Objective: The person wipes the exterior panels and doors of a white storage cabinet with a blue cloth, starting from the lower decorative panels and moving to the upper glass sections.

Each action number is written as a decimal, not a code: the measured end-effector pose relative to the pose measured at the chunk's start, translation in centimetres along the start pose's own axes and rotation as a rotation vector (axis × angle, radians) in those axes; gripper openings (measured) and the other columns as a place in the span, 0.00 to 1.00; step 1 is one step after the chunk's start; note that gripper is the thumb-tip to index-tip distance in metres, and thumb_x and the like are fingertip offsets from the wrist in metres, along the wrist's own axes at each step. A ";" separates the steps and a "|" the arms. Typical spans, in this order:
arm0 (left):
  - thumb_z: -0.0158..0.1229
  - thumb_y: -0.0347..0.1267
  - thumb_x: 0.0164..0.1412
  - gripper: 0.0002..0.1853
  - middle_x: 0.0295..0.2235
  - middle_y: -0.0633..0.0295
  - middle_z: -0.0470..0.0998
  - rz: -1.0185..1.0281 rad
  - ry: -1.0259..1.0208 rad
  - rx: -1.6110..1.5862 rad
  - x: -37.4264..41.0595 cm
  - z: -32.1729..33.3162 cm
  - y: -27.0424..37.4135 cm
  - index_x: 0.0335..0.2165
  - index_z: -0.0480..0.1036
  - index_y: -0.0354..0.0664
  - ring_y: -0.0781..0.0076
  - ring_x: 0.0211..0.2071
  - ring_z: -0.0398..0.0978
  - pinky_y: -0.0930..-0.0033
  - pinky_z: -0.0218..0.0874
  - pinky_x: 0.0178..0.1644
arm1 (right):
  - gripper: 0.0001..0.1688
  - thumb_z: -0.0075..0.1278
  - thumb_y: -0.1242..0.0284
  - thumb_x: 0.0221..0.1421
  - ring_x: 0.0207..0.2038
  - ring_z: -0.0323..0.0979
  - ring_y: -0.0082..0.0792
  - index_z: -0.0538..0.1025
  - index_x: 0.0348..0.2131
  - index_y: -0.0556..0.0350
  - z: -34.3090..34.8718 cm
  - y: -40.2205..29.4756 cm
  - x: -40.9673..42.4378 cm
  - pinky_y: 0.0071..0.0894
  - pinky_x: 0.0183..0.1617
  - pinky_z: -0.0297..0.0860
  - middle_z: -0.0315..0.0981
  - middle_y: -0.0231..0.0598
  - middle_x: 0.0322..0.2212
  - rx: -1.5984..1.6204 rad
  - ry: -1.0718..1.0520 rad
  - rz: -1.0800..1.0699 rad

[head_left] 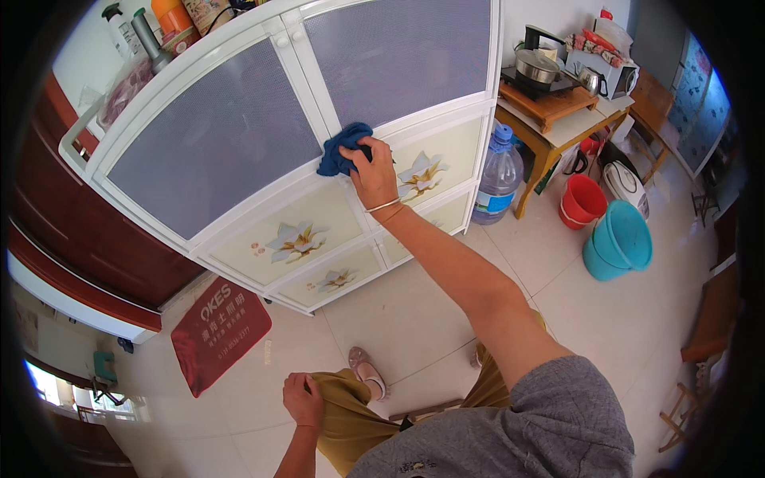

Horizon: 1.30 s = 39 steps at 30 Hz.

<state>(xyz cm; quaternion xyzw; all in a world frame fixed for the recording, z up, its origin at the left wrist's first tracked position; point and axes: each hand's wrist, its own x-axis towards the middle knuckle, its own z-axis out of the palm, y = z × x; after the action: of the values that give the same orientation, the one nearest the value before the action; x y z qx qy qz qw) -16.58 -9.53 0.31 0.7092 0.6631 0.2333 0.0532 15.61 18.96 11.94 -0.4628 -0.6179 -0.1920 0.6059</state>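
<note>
My right hand (pixel 375 173) grips a crumpled dark blue cloth (pixel 348 149) and presses it to the front of a white cabinet (pixel 302 54). The cloth lies where the frame between the upper doors meets the horizontal rail. Above it are two grey-violet mesh door panels (pixel 221 137). Cream panels below bear a flower print (pixel 297 242), and my right wrist and forearm cover part of them. My left hand (pixel 303 399) rests, fingers curled in, on the knee of my olive trousers (pixel 346 412); no object shows in it.
Bottles (pixel 170 15) and a bag (pixel 127 89) crowd the cabinet's top. To the right stand a large water jug (pixel 497 173), a table (pixel 544 134) with a pot (pixel 536 66), a red bucket (pixel 581 202) and a turquoise bucket (pixel 615 242). A red mat (pixel 221 334) bearing writing lies left on the tiled floor.
</note>
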 end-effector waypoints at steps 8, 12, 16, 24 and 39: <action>0.49 0.27 0.53 0.04 0.28 0.60 0.70 -0.007 0.009 -0.015 -0.1 0.0 0.2 0.24 0.69 0.40 0.58 0.31 0.67 0.60 0.60 0.35 | 0.18 0.50 0.86 0.35 0.41 0.66 0.42 0.77 0.29 0.48 -6.1 11.0 2.1 0.33 0.45 0.66 0.68 0.39 0.36 -0.125 -0.030 -0.021; 0.49 0.27 0.52 0.03 0.27 0.60 0.70 -0.013 0.007 -0.015 -0.1 -0.1 0.0 0.24 0.69 0.40 0.58 0.31 0.67 0.59 0.60 0.34 | 0.19 0.50 0.88 0.32 0.42 0.67 0.44 0.76 0.28 0.49 -9.9 17.1 3.5 0.35 0.46 0.66 0.69 0.41 0.36 -0.246 0.053 0.005; 0.49 0.27 0.52 0.04 0.27 0.60 0.70 0.003 0.014 -0.001 0.0 -0.1 -0.1 0.23 0.69 0.40 0.58 0.30 0.67 0.59 0.60 0.34 | 0.19 0.48 0.87 0.34 0.43 0.67 0.46 0.76 0.29 0.49 -12.0 22.0 4.2 0.38 0.49 0.64 0.69 0.43 0.36 -0.356 0.265 0.186; 0.49 0.27 0.53 0.04 0.27 0.60 0.70 -0.011 0.021 -0.045 0.0 0.0 -0.5 0.24 0.69 0.40 0.58 0.30 0.67 0.59 0.60 0.34 | 0.19 0.49 0.79 0.42 0.40 0.66 0.52 0.73 0.40 0.56 -8.5 25.2 3.6 0.40 0.48 0.62 0.67 0.55 0.37 -0.270 0.594 0.792; 0.49 0.27 0.54 0.05 0.26 0.60 0.70 -0.013 0.020 -0.045 -0.1 0.0 -0.8 0.24 0.69 0.40 0.58 0.30 0.67 0.60 0.60 0.34 | 0.24 0.50 0.86 0.37 0.35 0.65 0.44 0.76 0.37 0.46 -0.1 -0.7 -2.2 0.35 0.38 0.66 0.60 0.43 0.33 0.173 -0.059 0.186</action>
<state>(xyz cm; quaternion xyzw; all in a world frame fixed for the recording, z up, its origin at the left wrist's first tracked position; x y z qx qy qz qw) -17.30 -9.53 0.03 0.7012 0.6628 0.2546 0.0640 14.79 17.83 10.17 -0.4696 -0.6042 -0.0670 0.6403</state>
